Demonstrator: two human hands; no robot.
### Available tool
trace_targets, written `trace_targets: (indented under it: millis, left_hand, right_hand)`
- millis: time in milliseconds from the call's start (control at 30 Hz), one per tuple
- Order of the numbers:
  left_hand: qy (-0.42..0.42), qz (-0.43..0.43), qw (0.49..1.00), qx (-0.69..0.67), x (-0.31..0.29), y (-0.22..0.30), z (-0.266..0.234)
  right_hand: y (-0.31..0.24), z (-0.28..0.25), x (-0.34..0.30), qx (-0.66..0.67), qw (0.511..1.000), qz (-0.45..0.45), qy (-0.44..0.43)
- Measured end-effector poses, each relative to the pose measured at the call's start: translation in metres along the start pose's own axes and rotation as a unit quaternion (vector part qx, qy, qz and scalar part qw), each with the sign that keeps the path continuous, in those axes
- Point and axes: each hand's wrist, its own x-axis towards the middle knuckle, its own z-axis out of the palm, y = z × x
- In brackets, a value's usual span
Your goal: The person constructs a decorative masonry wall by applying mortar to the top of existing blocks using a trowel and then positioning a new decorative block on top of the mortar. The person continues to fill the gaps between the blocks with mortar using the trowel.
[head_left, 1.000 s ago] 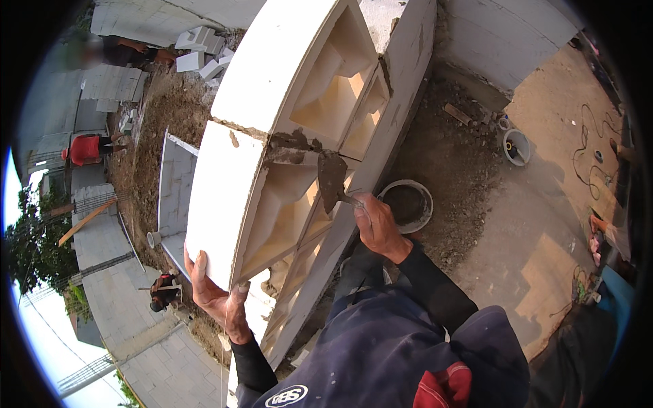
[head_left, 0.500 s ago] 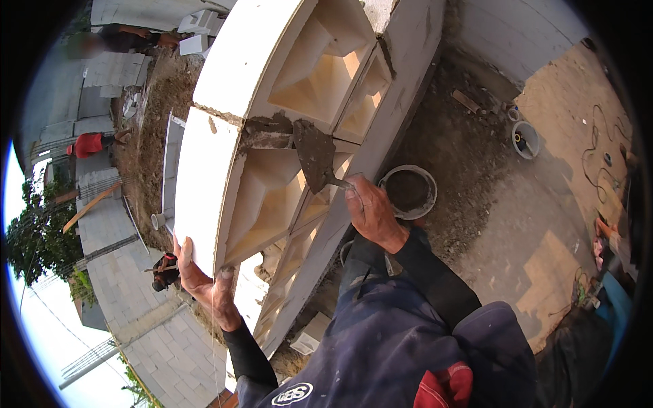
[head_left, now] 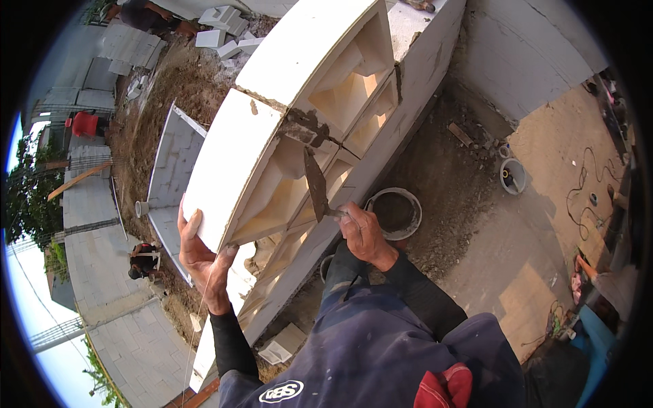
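My right hand (head_left: pixel 368 236) grips the handle of a pointing trowel (head_left: pixel 315 182). The mortar-smeared blade stands nearly edge-on in front of a white breeze block (head_left: pixel 221 163) with a stepped, recessed face. My left hand (head_left: pixel 205 264) clasps that block's near end, fingers over the top and thumb on the front. Dark wet mortar (head_left: pixel 306 127) covers part of the joint between this block and the neighbouring breeze block (head_left: pixel 326 54) farther along. Just below the blade tip, the two blocks' lower course continues.
A bucket of mortar (head_left: pixel 396 213) stands on the ground right of the wall. Farther right is a smaller white bucket (head_left: pixel 512 176) near a black cable (head_left: pixel 583 197). Beneath my left arm runs a taut string (head_left: pixel 197 326). Other people work beyond the wall, including one in red (head_left: pixel 86 124).
The trowel has come down and away from the joint, its blade turning edge-on and uncovering more smeared mortar. My left hand keeps its hold on the block's end. The whole view has shifted.
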Motion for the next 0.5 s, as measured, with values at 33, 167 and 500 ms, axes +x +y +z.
trace_targets:
  millis: [33,167,500]
  left_hand:
    - [-0.003,0.01,1.0,-0.012,0.0,-0.002,-0.001]
    - [-0.021,0.031,0.998,-0.052,0.005,-0.005,0.001]
    - [-0.028,0.035,0.996,-0.078,0.005,-0.005,0.001]
  right_hand:
    - [-0.012,0.001,-0.005,0.026,0.999,0.037,-0.009]
    - [-0.05,0.008,0.02,0.084,0.995,0.057,-0.008]
    - [-0.066,0.029,-0.002,0.122,0.988,0.088,0.021]
